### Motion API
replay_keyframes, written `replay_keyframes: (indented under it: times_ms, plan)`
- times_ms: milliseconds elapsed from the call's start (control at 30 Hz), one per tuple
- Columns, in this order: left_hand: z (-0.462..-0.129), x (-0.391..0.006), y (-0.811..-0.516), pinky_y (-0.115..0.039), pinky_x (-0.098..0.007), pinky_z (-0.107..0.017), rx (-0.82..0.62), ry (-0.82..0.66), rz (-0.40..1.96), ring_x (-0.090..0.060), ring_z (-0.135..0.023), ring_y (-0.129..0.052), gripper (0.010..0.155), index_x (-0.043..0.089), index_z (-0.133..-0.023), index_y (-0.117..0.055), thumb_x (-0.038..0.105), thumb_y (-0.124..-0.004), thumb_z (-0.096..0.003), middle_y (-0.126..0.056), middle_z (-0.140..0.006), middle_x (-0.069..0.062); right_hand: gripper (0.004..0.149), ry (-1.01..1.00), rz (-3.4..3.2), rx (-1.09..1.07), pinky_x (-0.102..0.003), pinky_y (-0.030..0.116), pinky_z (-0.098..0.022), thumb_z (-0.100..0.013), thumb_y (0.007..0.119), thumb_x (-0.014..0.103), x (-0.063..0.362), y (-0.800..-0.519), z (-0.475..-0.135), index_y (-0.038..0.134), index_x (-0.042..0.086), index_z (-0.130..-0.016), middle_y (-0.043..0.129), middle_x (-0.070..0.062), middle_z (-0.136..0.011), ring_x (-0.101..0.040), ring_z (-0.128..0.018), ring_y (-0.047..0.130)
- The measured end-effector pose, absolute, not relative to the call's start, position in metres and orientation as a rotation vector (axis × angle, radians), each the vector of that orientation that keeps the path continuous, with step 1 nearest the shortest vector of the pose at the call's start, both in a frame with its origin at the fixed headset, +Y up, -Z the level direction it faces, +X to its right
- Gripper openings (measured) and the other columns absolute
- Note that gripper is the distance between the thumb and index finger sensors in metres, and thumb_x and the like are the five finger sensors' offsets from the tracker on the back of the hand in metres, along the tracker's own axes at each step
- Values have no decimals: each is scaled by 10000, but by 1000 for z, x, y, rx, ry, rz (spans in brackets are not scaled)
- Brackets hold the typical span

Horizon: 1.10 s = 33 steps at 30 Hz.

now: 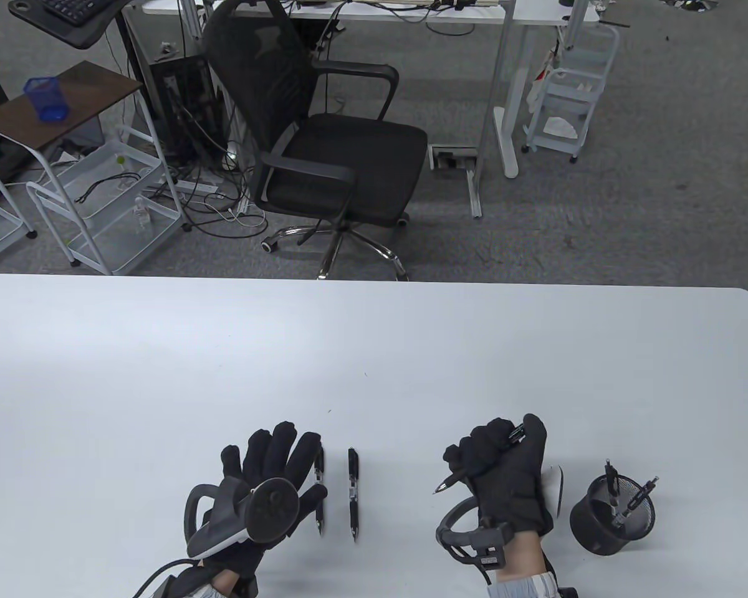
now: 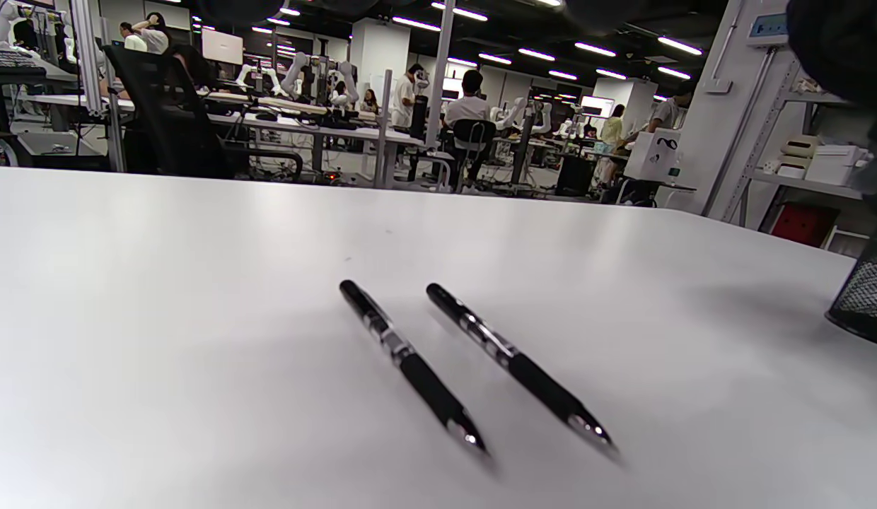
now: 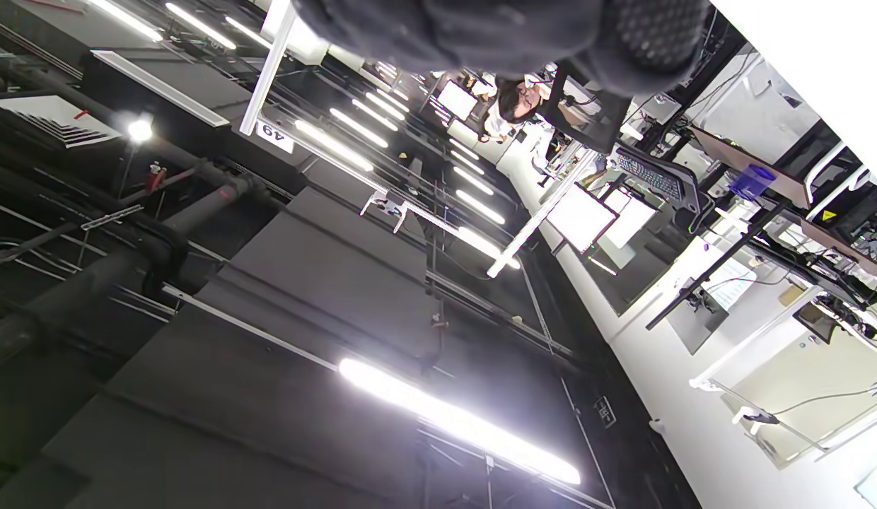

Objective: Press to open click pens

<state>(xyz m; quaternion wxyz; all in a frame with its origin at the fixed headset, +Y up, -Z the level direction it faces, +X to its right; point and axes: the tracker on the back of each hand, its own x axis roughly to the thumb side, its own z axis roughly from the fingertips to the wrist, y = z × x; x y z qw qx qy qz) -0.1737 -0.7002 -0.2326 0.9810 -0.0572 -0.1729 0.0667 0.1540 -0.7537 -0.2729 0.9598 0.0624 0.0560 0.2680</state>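
Note:
My right hand (image 1: 498,464) grips a black click pen (image 1: 452,481) in a fist, tip pointing down-left, with the thumb over the button end near the top. Two black click pens lie side by side on the white table (image 1: 374,349): one (image 1: 319,492) next to my left fingertips, the other (image 1: 353,495) just right of it. They also show in the left wrist view, left pen (image 2: 410,364) and right pen (image 2: 516,364), tips toward the camera. My left hand (image 1: 274,473) lies open and flat on the table, holding nothing. The right wrist view shows only the glove (image 3: 509,35) and the ceiling.
A black mesh pen cup (image 1: 612,512) with two pens in it stands right of my right hand; its edge shows in the left wrist view (image 2: 866,304). An office chair (image 1: 330,156) stands beyond the table's far edge.

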Motion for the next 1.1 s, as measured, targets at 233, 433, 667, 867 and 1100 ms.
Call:
replay_keyframes:
  times_ms: [233, 433, 667, 867, 1100]
  plan:
    - [-232, -174, -700, -311, -813, -756, -112, -347, 135, -593, -1167, -373, 697, 274, -1263, -240, 582, -519, -703, -252, -1322, -215, 585, 118, 547, 137, -453, 739, -559, -667, 278, 601, 154, -753, -273, 699, 198, -708, 824, 22, -537, -178, -402, 844]
    - [-232, -174, -700, -311, -813, -756, -112, -347, 133, -593, -1167, -373, 697, 274, -1262, -240, 581, -520, -703, -250, -1321, -215, 585, 119, 546, 133, -454, 738, -559, -666, 280, 603, 153, -752, -273, 699, 197, -708, 824, 21, -537, -178, -403, 844]
    - [-232, -175, -700, -309, -815, -755, -112, -346, 133, -595, -1166, -374, 697, 275, -1262, -239, 581, -520, -703, -250, -1321, -217, 585, 121, 530, 118, -450, 738, -562, -670, 274, 602, 152, -752, -273, 693, 196, -720, 821, 23, -546, -174, -409, 843]
    - [-232, -175, -700, -309, -814, -755, -111, -346, 134, -596, -1165, -372, 698, 273, -1262, -238, 581, -520, -703, -248, -1321, -218, 588, 122, 529, 116, -450, 737, -565, -671, 271, 605, 152, -752, -273, 690, 196, -724, 820, 23, -551, -173, -412, 843]
    - [-232, -175, -700, -309, -814, -756, -111, -346, 133, -595, -1167, -371, 697, 274, -1262, -236, 580, -520, -704, -248, -1321, -216, 590, 139, 521, 128, -454, 733, -573, -673, 271, 608, 149, -751, -273, 685, 193, -738, 820, 19, -564, -176, -424, 844]
